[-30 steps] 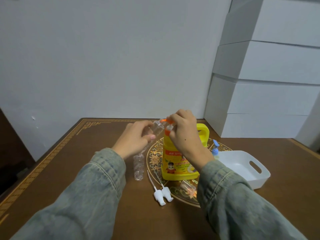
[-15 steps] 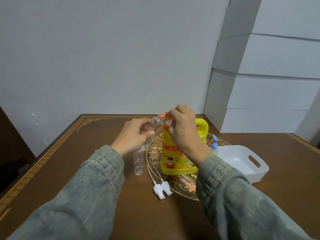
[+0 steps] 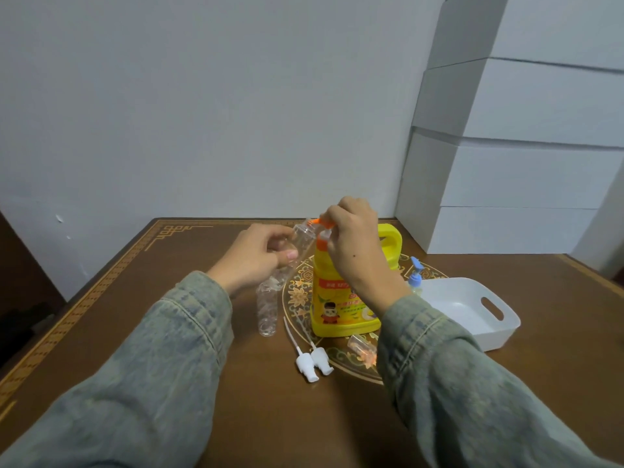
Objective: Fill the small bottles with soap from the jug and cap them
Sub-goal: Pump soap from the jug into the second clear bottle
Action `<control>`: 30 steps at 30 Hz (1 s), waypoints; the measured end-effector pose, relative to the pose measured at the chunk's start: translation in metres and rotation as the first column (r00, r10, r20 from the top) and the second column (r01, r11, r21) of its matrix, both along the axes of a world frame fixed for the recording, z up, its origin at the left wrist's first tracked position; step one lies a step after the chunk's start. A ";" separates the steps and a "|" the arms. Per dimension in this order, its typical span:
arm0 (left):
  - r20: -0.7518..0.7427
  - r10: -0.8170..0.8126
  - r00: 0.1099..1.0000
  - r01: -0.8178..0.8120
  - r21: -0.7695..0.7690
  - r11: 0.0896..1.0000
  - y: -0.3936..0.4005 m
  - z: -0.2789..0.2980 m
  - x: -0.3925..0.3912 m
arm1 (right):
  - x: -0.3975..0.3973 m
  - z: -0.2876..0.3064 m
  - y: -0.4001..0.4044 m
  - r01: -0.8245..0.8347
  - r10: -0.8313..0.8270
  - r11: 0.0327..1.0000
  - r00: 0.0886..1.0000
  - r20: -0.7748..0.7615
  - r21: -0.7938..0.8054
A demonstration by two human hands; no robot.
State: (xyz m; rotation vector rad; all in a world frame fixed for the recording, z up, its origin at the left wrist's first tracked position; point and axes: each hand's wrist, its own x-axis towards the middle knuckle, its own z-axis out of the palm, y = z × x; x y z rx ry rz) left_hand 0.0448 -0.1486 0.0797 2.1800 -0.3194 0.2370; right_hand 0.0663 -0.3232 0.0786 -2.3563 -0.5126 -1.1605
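- the left hand (image 3: 256, 256) grips a small clear bottle (image 3: 301, 236), tilted with its mouth at the orange pump spout (image 3: 320, 223) of the yellow jug (image 3: 344, 298); the grip is unchanged from a moment ago.
- the right hand (image 3: 354, 241) stays curled over the pump head, fingers pressing on top.
- both hands sit a touch higher in view than before (the camera has tipped slightly).
- a second clear bottle (image 3: 267, 309) stands on the desk (image 3: 135, 298) just left of the jug, unmoved.
- two white spray caps (image 3: 314, 361) lie in front of the jug, a white tray (image 3: 499, 329) to its right.
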 end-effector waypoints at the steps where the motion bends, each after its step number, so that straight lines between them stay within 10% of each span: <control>1: -0.004 0.006 1.000 -0.006 -0.003 1.000 0.000 -0.003 -0.001 | -0.002 -0.004 0.002 0.001 -0.001 1.000 1.000 0.015 0.000; 30: 0.149 0.089 0.985 -0.103 0.093 0.990 -0.007 -0.006 -0.011 | -0.006 0.001 -0.004 -0.038 0.037 0.999 0.998 -0.050 -0.033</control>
